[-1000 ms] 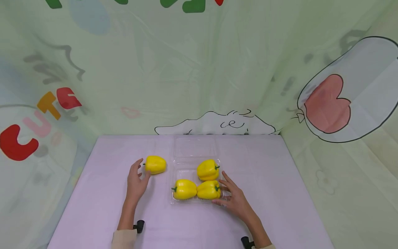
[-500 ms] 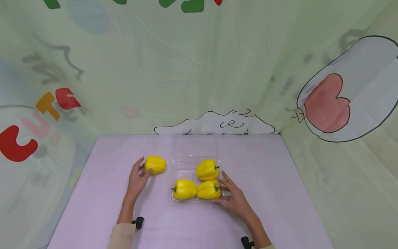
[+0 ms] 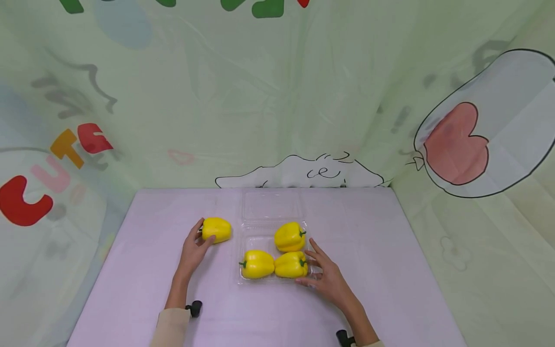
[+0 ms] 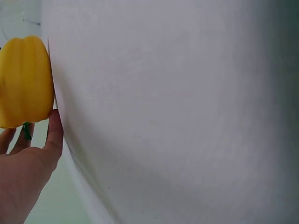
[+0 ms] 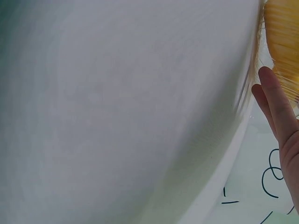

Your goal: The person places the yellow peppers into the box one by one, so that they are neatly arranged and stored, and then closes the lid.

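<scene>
A yellow bell pepper (image 3: 217, 230) lies on its side left of the clear plastic clamshell box (image 3: 256, 240), its green stem turned to the left. My left hand (image 3: 193, 249) grips this pepper at the stem end, thumb on the near side and fingers round the far side. In the left wrist view the thumb of the left hand (image 4: 28, 172) meets the pepper (image 4: 25, 84) beside its stem. Three more yellow peppers (image 3: 257, 264) sit in the box. At the box's right side, my right hand (image 3: 329, 277) rests with spread, relaxed fingers against the wall beside the front right pepper (image 3: 291, 264).
The box's clear lid (image 3: 271, 205) lies folded back behind it. A pale lilac cloth (image 3: 364, 231) covers the table, with printed green curtains (image 3: 243, 111) at the back and both sides. A small black device (image 3: 196, 309) is strapped to the left wrist.
My left hand has moved slightly right and closed its thumb and fingers onto the loose pepper. The right hand and the box have stayed in place.
</scene>
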{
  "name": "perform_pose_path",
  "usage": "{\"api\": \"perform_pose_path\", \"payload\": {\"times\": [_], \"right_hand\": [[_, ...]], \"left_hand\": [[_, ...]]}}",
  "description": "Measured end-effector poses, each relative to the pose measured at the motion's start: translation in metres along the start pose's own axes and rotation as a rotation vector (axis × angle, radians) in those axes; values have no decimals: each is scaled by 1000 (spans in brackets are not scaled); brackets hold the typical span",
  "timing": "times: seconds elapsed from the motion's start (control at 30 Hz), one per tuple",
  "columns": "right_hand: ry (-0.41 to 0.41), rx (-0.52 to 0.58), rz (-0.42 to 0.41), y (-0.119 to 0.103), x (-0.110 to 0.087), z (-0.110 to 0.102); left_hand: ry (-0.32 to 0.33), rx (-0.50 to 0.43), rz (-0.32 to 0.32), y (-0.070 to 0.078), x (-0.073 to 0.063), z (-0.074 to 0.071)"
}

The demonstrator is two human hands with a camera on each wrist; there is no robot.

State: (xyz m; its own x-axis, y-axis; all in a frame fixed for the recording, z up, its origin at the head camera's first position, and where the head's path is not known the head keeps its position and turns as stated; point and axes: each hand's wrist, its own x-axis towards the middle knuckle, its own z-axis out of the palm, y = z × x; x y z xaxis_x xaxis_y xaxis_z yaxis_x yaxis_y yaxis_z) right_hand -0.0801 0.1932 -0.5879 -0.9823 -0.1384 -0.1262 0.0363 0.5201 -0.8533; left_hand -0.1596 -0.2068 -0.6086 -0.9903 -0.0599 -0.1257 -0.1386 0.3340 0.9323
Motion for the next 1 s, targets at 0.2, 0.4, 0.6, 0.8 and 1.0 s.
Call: {"api": "perform_pose_path", "payload": {"times": [0.2, 0.4, 0.6, 0.8, 1.0], "right_hand": [[-5, 0, 5, 0, 1, 0], [1, -3, -10, 0, -1, 0], [-1, -7, -12, 0, 0, 0], [-1, -17, -9, 0, 0, 0], [7, -25, -9, -1, -1, 0]], "left_hand": [[12, 9, 1, -1, 1, 0], [18, -22, -17, -3, -1, -1], [24, -43, -26, 1, -7, -2], [33, -60, -45, 7, -15, 0], [41, -63, -57, 16, -23, 6]]}}
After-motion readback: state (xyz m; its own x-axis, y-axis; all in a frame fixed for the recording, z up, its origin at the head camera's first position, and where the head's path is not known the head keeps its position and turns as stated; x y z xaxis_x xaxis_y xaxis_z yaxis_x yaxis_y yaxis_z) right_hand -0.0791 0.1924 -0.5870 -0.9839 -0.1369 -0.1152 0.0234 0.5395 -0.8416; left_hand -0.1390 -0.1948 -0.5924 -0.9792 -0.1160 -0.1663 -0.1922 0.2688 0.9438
